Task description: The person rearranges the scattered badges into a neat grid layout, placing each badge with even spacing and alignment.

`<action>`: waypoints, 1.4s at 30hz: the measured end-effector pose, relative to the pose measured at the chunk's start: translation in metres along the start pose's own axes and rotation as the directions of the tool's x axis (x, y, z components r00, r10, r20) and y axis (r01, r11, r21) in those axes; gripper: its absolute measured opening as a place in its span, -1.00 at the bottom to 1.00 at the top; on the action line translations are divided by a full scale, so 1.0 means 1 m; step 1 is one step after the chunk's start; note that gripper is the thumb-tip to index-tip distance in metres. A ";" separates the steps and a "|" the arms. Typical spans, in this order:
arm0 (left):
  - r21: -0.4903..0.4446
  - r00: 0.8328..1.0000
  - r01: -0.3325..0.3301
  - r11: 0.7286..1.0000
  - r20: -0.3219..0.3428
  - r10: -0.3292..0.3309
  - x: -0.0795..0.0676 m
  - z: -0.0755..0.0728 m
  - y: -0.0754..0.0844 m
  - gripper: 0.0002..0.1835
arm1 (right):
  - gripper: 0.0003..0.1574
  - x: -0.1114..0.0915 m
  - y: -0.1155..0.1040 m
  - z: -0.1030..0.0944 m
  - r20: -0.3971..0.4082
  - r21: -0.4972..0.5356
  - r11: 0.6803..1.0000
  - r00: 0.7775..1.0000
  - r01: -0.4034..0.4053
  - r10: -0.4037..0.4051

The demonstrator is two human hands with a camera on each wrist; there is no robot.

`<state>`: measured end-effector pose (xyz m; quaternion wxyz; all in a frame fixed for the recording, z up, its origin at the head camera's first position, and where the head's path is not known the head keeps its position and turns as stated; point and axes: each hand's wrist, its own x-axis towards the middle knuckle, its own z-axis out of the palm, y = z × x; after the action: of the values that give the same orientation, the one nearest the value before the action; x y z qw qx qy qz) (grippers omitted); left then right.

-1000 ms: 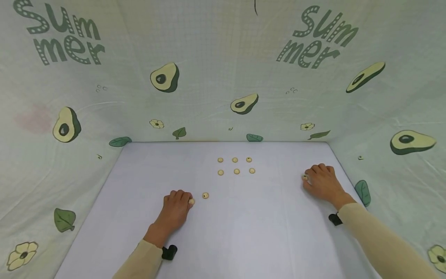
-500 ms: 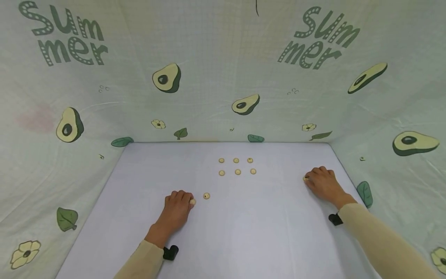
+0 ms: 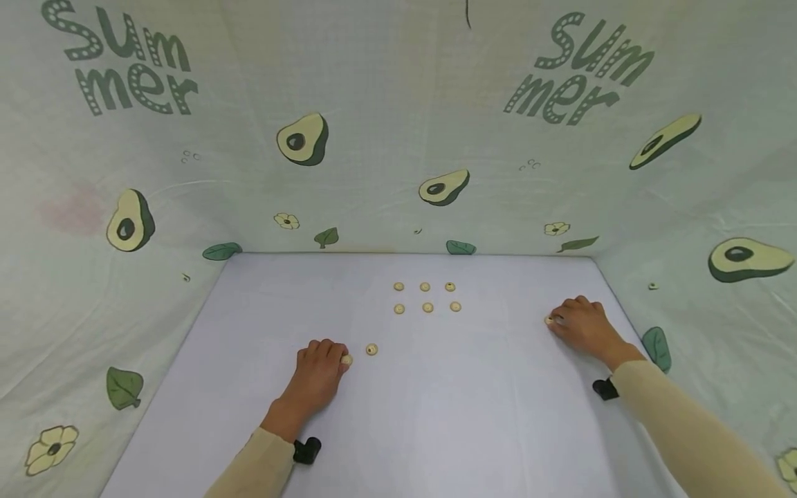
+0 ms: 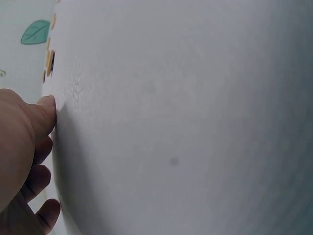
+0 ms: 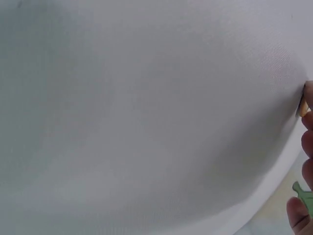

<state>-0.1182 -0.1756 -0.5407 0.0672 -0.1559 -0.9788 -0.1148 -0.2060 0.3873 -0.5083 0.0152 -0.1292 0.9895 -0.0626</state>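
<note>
My left hand is low over the left middle of the white table, pinching a small round pale wooden disc at its thumb and forefinger tips. In the left wrist view its thumb hides that disc. Just right of it lies another wooden disc with a dark spot. At the right side of the table my right hand holds a similar disc by its fingertips. The right wrist view shows this disc between thumb and finger, close to the tabletop.
Several more wooden discs stand in two rows beyond the hands, a back row and a front row. A printed cloth with avocados, leaves and lettering rises behind and beside the white table.
The right hand's fingers have shifted slightly about their disc, covering it more and then less. The left hand stays in place; the whole head view has drifted a little.
</note>
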 end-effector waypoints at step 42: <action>-0.020 1.000 0.002 1.000 0.011 -0.002 -0.001 -0.004 0.001 -0.74 | -0.75 0.050 -0.158 0.029 -0.112 -0.089 0.940 0.935 0.328 -0.337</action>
<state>-0.1169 -0.1760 -0.5364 0.0604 -0.1560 -0.9781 -0.1236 -0.2127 0.2193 -0.5179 -0.0622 -0.2911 0.9539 -0.0383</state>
